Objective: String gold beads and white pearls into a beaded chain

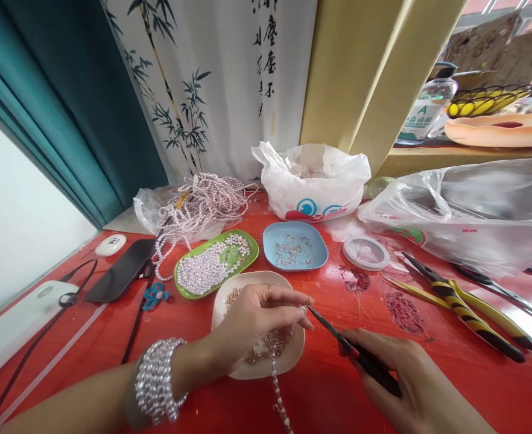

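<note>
My left hand [266,313] is closed in a pinch above a cream dish [219,306] of small gold beads [259,355]. Between its thumb and index finger is the end of something tiny, partly hidden by the fingers. A strand of beads [275,386] hangs below this hand, over the dish's rim towards me. My right hand [397,367] grips black needle-nose pliers [361,355], their thin tips meeting the left fingertips. Coils of pearly beads [160,380] wrap my left wrist.
Behind the dish are a green tray [198,293] of pearl beads and a blue tray [272,232] of small metal pins. Bead strands [207,205], plastic bags [315,187] and a phone [120,271] lie around. Yellow-black pliers [469,313], tweezers [415,290] and a clear lid [365,252] are right.
</note>
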A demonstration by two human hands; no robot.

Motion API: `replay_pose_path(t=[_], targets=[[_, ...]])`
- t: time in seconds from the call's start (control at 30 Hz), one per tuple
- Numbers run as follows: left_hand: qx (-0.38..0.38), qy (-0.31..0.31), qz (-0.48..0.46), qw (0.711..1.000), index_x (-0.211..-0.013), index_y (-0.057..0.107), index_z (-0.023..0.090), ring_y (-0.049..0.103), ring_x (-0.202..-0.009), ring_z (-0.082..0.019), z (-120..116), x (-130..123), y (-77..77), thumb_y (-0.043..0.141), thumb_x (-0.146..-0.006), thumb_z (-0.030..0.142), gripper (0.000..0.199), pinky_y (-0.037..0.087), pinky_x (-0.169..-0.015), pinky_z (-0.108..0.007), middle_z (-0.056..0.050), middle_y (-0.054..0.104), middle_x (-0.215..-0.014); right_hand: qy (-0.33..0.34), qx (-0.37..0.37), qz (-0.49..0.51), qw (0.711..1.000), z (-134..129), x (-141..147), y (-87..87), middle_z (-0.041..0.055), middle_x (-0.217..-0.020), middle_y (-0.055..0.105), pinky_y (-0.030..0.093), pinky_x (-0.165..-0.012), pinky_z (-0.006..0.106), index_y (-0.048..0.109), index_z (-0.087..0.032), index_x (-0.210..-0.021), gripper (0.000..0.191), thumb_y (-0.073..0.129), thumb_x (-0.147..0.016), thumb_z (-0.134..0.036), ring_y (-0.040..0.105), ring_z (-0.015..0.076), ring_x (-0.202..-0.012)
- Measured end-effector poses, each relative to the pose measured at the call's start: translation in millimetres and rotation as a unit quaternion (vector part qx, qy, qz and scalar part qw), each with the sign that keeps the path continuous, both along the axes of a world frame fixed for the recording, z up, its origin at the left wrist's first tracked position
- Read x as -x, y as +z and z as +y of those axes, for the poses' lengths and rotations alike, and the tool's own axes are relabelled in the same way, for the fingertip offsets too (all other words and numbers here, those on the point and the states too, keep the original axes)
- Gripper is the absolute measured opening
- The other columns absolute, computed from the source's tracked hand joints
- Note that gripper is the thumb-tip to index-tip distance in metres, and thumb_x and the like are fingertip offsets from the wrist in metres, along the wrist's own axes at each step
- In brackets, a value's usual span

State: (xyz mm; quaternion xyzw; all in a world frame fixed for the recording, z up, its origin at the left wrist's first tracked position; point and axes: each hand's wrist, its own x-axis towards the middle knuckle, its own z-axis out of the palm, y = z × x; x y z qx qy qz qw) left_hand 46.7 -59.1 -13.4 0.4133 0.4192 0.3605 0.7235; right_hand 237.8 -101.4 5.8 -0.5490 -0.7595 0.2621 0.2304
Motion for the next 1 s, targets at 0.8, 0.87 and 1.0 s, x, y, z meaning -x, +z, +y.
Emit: replay_pose_path(t=[0.8,0.87,1.0], targets=[[-0.146,-0.077,-0.003,0.986,-0.093,0.067,0.016,0.058,-0.063,-0.009,-5,-1,1.7,0.068,-0.069,0.021,0.024,0.045,-0.064,-0.025,-0.005,0.064,-0.085,0.015,0.139,0.111,0.984,-18,10,1.0,0.0074,-0.091,0.064,0.051,-0.064,0.031,0.054,-0.018,-0.111,0.033,0.044,-0.084,-0.034,0.062,0.0161,-0.071],[-0.166,-0.076,0.024,0.983,-0.096,0.066,0.017,0.059,-0.065,-0.010,-6,0,1.7,0.067,-0.069,0.022,0.027,0.045,-0.065,-0.025,-0.005,0.065,-0.088,0.039,0.215,0.235,0.947,-20,24,3.2,0.0047,-0.088,0.063,0.049,-0.058,0.026,0.051,-0.017,-0.112,0.034,0.050,-0.079,-0.029,0.060,0.0118,-0.063],[-0.199,-0.072,0.046,0.976,-0.102,0.062,0.015,0.060,-0.069,-0.012,-4,1,0.0,0.066,-0.070,0.020,0.033,0.046,-0.070,-0.028,-0.006,0.066,-0.087,-0.002,0.249,0.316,0.916,-15,27,-3.3,-0.0047,-0.058,0.054,0.042,-0.050,0.021,0.054,-0.015,-0.090,0.020,0.052,-0.078,-0.030,0.051,0.0072,-0.046]])
